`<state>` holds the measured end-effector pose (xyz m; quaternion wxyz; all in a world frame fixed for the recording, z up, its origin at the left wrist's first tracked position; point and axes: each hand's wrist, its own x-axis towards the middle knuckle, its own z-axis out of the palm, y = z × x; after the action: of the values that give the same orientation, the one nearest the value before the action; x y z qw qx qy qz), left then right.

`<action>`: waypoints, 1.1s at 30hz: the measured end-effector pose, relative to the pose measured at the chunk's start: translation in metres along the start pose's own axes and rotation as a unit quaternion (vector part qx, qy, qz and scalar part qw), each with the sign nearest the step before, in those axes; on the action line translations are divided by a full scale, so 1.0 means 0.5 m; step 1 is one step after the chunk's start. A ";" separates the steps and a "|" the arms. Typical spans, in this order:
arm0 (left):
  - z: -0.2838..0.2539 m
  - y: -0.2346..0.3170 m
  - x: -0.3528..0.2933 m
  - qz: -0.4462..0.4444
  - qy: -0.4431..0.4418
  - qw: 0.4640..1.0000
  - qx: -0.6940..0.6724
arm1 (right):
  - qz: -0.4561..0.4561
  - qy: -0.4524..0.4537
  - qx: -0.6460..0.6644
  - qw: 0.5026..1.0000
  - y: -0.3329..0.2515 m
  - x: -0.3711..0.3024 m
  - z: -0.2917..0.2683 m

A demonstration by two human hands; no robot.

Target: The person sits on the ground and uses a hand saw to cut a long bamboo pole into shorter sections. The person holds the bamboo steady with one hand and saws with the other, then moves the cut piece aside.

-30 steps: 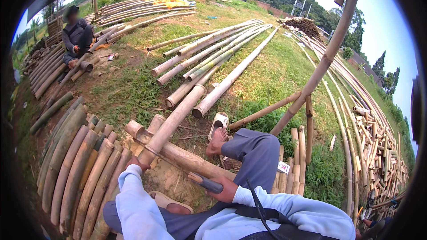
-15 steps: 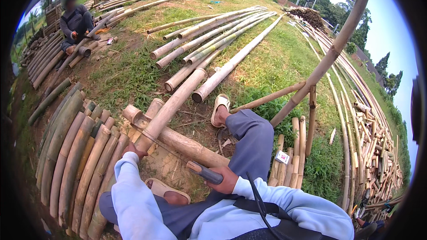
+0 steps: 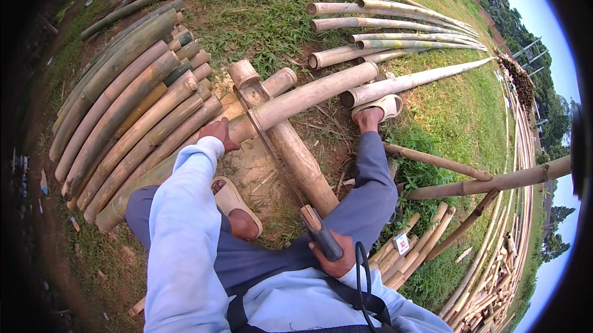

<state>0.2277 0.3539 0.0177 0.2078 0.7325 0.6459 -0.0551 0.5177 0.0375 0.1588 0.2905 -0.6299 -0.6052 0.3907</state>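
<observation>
My right hand (image 3: 333,256) is closed around the dark handle of a hand saw (image 3: 281,163), close to my lap. Its long narrow blade runs up and away to the left, lying across a bamboo pole (image 3: 318,94). My left hand (image 3: 220,133) grips this pole just left of the blade, with fingers partly hidden by the sleeve and wrist. Under the pole, a thick bamboo log (image 3: 302,163) slants across as a support, its notched far end next to the blade. How deep the blade sits in the pole cannot be made out.
Several cut bamboo lengths (image 3: 117,104) are stacked at my left. Long poles (image 3: 401,24) lie on the grass ahead. A slanting bamboo post (image 3: 494,183) stands at my right, near short pieces with a small white box (image 3: 401,244) on them. My sandalled feet flank the log.
The view has swung round, so the seated person at far left is out of sight. The saw handle is now farther from the pole, drawn back toward me. My left hand still grips the pole.
</observation>
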 end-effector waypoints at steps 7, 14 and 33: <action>-0.018 -0.005 0.006 -0.008 -0.036 0.999 0.001 | 0.019 -0.037 0.009 0.999 -0.053 0.069 -0.065; -0.024 -0.007 0.034 0.012 -0.030 0.999 -0.009 | 0.047 -0.050 0.006 0.998 -0.035 0.000 -0.073; -0.016 -0.004 0.000 0.025 -0.029 0.999 -0.012 | -0.008 -0.013 -0.055 0.998 -0.002 0.019 -0.011</action>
<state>0.2244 0.3569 0.0246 0.2367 0.7437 0.6221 -0.0630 0.5212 0.0477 0.1613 0.2505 -0.6347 -0.6346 0.3629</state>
